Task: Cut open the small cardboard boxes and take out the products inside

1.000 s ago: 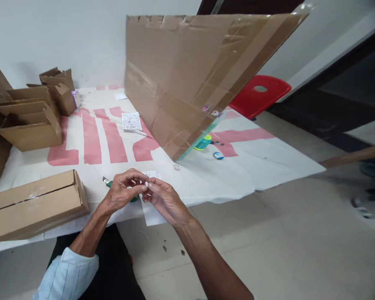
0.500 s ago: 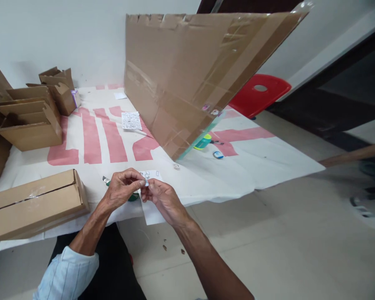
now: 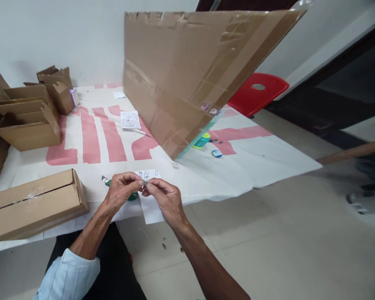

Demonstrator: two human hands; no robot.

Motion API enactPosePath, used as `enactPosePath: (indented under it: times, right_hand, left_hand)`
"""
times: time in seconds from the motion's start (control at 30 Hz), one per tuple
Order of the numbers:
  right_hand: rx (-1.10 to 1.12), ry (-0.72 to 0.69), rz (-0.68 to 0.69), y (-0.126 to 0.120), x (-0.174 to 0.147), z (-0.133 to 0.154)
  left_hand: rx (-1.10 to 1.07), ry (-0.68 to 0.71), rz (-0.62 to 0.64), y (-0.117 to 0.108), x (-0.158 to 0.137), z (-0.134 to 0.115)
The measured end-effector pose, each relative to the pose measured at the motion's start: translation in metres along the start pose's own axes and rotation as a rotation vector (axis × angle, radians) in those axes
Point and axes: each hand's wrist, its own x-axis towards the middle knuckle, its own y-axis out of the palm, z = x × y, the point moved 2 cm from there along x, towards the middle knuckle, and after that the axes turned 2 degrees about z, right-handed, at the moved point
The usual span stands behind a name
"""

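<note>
On a white-covered table [image 3: 218, 181] — open boxes [image 3: 34, 135], taped carton [image 3: 37, 200], green cutter [image 3: 108, 182], white sheet [image 3: 151, 209], large cardboard panel [image 3: 181, 75].

No readable text, large pink shapes [image 3: 111, 137] on white table cover [image 3: 221, 179], illegible marks on patterned square [image 3: 130, 120]

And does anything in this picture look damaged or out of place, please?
Yes, two things. The large cardboard sheet has a creased, ragged top edge toward the left, as if bent or torn. Also, small brown bits lie on the floor near the table, like litter.
</note>
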Motion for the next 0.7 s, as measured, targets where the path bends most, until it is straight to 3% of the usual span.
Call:
enactPosePath:
  times: [0.33, 0.57, 0.63, 0.7]
  right_hand:
    - [0.094, -0.043, -0.125, -0.014, -0.009, -0.033]
    - [-0.07, -0.086, -0.227, -0.03, -0.016, -0.03]
    - [-0.15, -0.148, -0.244, -0.04, -0.01, -0.025]
    - [-0.29, -0.227, -0.228, -0.052, 0.004, -0.021]
  left_hand:
    - [-0.072, -0.009, -0.043, 0.022, -0.006, 0.026]
    - [-0.175, -0.069, -0.048, 0.043, -0.02, 0.061]
    - [-0.119, -0.029, -0.049, 0.045, -0.026, 0.07]
    - [0.127, 0.109, -0.009, 0.045, -0.032, 0.074]
